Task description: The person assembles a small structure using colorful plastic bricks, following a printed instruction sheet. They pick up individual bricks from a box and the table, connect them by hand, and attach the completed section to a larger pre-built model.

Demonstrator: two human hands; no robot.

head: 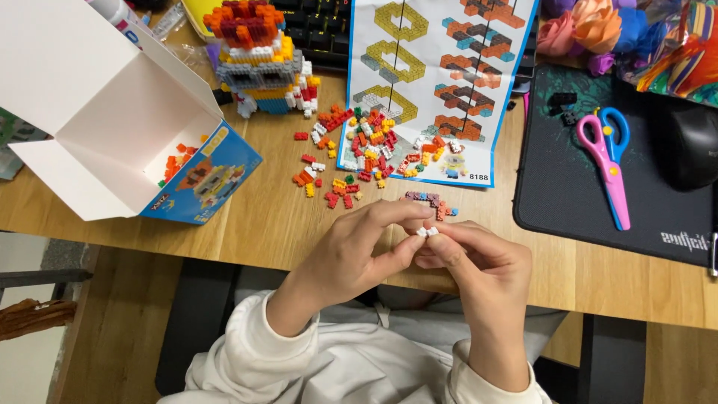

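My left hand [359,251] and my right hand [479,262] meet above the front edge of the wooden table [247,224]. Together their fingertips pinch a tiny white brick piece [427,232]. Just beyond them lies a small assembled strip of purple and orange bricks [428,200]. Farther back is a loose pile of small bricks [366,146] in red, orange, yellow and white, partly on an instruction sheet [437,82]. A half-built brick figure [258,60] stands at the back.
An open cardboard box [112,127] with some bricks inside lies at the left. A black mat [568,187] at the right holds pink-and-blue scissors [609,157] and a black mouse [688,146]. A keyboard [321,30] sits at the back.
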